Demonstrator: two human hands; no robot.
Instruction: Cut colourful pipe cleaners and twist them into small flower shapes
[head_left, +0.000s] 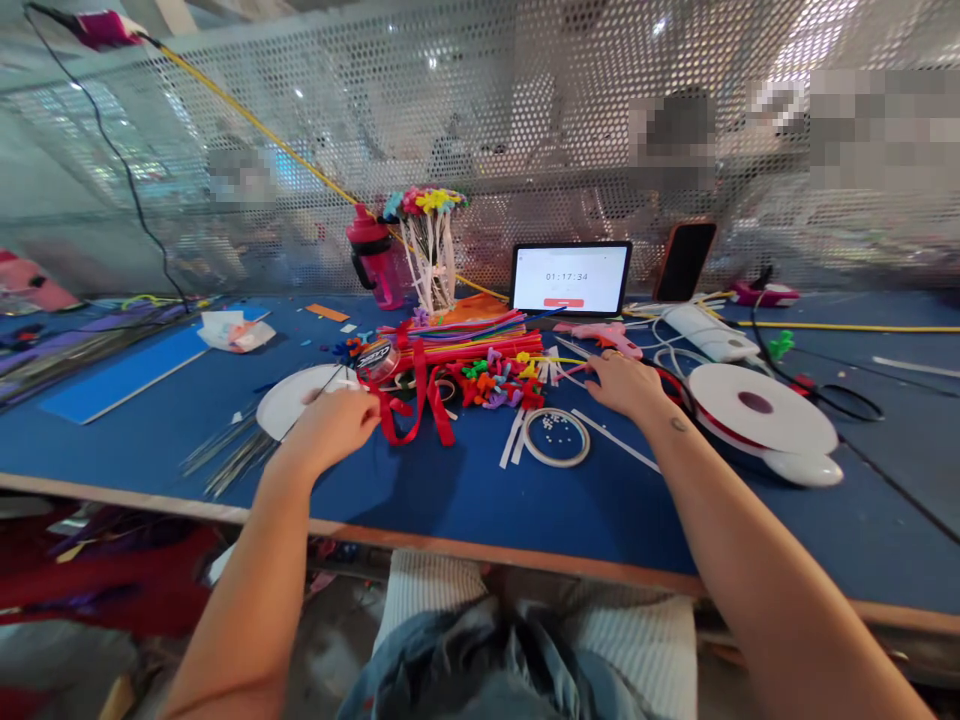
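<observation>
My left hand is at the near right side of a white spool, its fingers curled down beside a loop of red ribbon. What they pinch, if anything, is hidden. A thin dark wire crosses the spool just behind this hand. My right hand lies low over a pair of scissors; the blades point out past its fingers. Its fingers are bent together near the tip of a yellow pipe cleaner, and their grip is hidden. Behind it rests a pink glue gun.
Small coloured pipe-cleaner pieces lie before a pipe-cleaner bundle. A tape ring holds white bits. Wire stems lie left, a large spool right. At the back stand a pink bottle, flowers and a tablet.
</observation>
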